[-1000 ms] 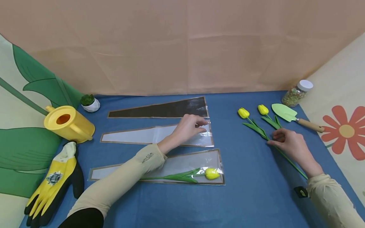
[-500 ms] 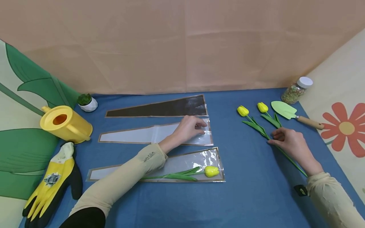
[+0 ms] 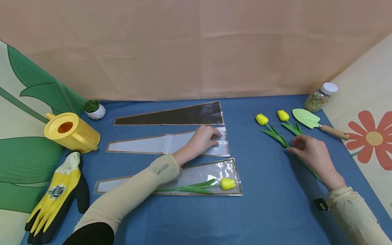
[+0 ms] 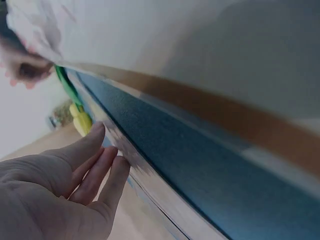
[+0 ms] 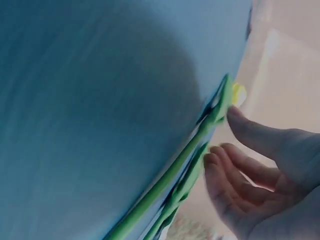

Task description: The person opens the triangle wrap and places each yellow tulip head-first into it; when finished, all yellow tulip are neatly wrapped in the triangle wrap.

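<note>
Two yellow artificial tulips (image 3: 276, 134) lie at the right on the blue cloth. My right hand (image 3: 310, 153) is over their stems; in the right wrist view its thumb and fingers stand apart beside the green stem (image 5: 165, 182), not gripping it. My left hand (image 3: 203, 141) is at the wide end of the middle clear bouquet sleeve (image 3: 137, 145), fingers loosely bent; whether it touches the film I cannot tell. Another yellow tulip (image 3: 227, 184) lies on the nearest sleeve (image 3: 211, 172), its lower stem hidden behind my left forearm. A dark sleeve (image 3: 183, 115) lies farthest back.
At the left are a yellow watering can (image 3: 76, 132), a small potted plant (image 3: 95, 109) and a yellow-black work glove (image 3: 58, 195). A green trowel (image 3: 306, 118) and a lidded jar (image 3: 318, 98) stand at the back right. A tan sheet (image 3: 196, 51) hangs behind.
My right hand has shifted slightly, its thumb now farther up the stem toward the leaves. The left hand has stayed nearly still at the middle sleeve. The view has moved a little.
</note>
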{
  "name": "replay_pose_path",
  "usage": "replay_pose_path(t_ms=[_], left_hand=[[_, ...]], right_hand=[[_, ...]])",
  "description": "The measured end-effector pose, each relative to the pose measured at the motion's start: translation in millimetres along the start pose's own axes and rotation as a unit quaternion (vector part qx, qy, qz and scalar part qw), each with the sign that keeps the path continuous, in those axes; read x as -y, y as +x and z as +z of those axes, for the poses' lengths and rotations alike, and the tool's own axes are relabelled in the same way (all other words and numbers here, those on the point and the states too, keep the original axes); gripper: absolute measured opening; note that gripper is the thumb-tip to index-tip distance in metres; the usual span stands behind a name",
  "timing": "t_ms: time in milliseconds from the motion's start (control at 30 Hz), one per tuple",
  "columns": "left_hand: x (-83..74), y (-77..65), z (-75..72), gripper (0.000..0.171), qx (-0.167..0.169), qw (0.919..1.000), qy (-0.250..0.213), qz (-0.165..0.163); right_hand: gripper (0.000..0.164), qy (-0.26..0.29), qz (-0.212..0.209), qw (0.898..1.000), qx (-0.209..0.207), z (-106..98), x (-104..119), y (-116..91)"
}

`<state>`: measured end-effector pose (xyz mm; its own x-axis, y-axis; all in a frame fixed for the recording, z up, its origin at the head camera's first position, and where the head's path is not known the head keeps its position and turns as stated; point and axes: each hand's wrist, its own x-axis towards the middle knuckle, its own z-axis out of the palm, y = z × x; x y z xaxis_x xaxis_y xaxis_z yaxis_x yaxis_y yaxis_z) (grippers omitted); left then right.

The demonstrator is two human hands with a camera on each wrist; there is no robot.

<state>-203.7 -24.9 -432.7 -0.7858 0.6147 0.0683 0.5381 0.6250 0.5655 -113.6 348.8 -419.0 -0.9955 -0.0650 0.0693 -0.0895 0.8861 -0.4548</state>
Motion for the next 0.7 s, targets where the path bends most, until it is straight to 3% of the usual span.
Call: replay_pose_path(t_ms=[67, 133, 233, 367, 500, 600, 700], left_hand=[[-1.1, -0.2, 1.3, 0.027, 0.004, 1.0000, 0.009, 0.002], [-1.3, -0.2, 2.5, 0.026, 0.003, 0.9999, 0.011, 0.004], [-0.7, -0.3, 3.3, 0.026, -0.001, 0.9999, 0.010, 0.002], [0.8, -0.4, 3.5, 0.027, -0.004, 0.9999, 0.012, 0.002], [1.4, -0.4, 4.1, 0.028, -0.004, 0.9999, 0.011, 0.006], [0.9, -0.2, 4.0, 0.028, -0.003, 0.9999, 0.012, 0.007], [0.0, 0.4, 3.3, 0.028, -0.002, 0.9999, 0.014, 0.005]], right_hand=[[0.028, 0.018, -0.021, 0.999, -0.019, 4, 15, 0], [0.024, 0.060, -0.040, 0.997, -0.010, 12, 34, 2], [0.026, 0.161, -0.057, 0.983, 0.067, 31, 61, 9], [0.040, 0.310, -0.020, 0.933, 0.184, 56, 87, 25], [0.048, 0.412, 0.044, 0.879, 0.235, 69, 101, 41], [0.050, 0.447, 0.078, 0.853, 0.260, 71, 109, 51], [0.050, 0.453, 0.093, 0.840, 0.283, 72, 117, 59]])
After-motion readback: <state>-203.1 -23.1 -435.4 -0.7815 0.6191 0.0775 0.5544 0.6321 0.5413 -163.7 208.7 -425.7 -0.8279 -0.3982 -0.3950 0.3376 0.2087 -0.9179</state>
